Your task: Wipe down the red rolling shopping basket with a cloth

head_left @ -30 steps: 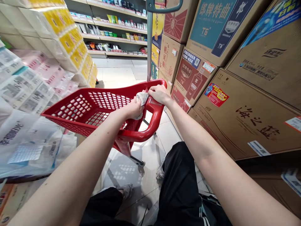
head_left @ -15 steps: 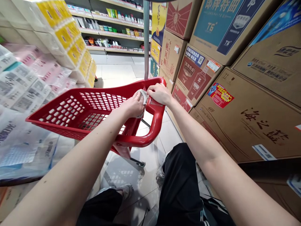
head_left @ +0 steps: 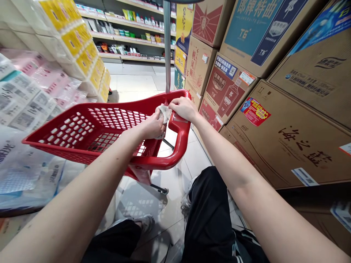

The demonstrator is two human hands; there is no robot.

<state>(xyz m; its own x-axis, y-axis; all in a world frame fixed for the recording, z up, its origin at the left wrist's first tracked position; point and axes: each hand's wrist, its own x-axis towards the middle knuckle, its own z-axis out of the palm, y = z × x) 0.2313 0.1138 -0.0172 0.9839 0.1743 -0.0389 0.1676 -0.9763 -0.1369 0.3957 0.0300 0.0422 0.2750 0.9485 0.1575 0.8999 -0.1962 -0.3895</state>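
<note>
A red plastic shopping cart (head_left: 175, 159) with a perforated basket stands tilted across the middle of the view. My left hand (head_left: 155, 126) is closed on a crumpled whitish cloth (head_left: 165, 111), pressed against the inner side of the cart's rim near the handle. Just to its right, my right hand (head_left: 184, 108) lies curled over the far corner of the handle, gripping it. Its fingertips come close to the cloth, and whether they touch it I cannot tell. A grey metal pole (head_left: 167, 51) rises from the cart's far side.
Stacked cardboard boxes (head_left: 296, 135) line the right side close to my right arm. On the left are piled tissue packs (head_left: 79, 40) and plastic-wrapped packages (head_left: 27, 98). Shelves of bottles and tubes (head_left: 131, 34) stand at the back. My legs and shoes are below, on the tiled floor (head_left: 175, 186).
The cart and both hands appear slightly farther left, along with the whole scene. My left hand has shifted a little with the cloth, which shows more; the right hand keeps its hold.
</note>
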